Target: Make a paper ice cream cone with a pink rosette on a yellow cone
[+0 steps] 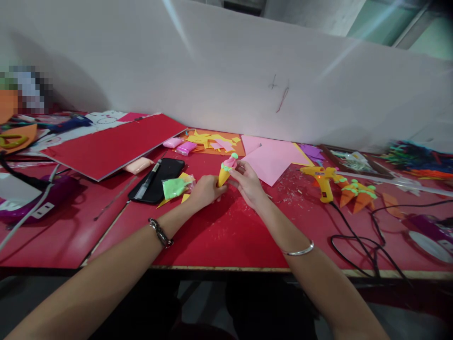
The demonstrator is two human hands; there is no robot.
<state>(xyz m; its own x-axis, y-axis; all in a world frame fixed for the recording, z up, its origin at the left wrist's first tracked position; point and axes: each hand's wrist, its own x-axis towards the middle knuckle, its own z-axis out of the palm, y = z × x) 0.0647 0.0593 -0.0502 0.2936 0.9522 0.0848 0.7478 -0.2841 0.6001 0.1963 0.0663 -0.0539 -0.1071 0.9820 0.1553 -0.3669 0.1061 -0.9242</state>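
Observation:
A small craft ice cream cone (223,177) with a yellow cone, a pink top and light green trim stands nearly upright between my hands. My left hand (207,191) is closed around the lower part of the yellow cone. The fingers of my right hand (249,183) touch the pink and green top from the right side; whether they press or only steady it is hard to see. Just left of my left hand lies a clear packet of light green clay (176,187), partly over a black phone (159,178) with a pen (148,179) on it.
A yellow glue gun (322,182) with a trailing black cord lies to the right, beside orange cones with green trim (358,193). Pink paper (272,160) and yellow scraps (205,139) lie behind my hands. A red board (113,144) leans at left; purple power strips sit at both sides.

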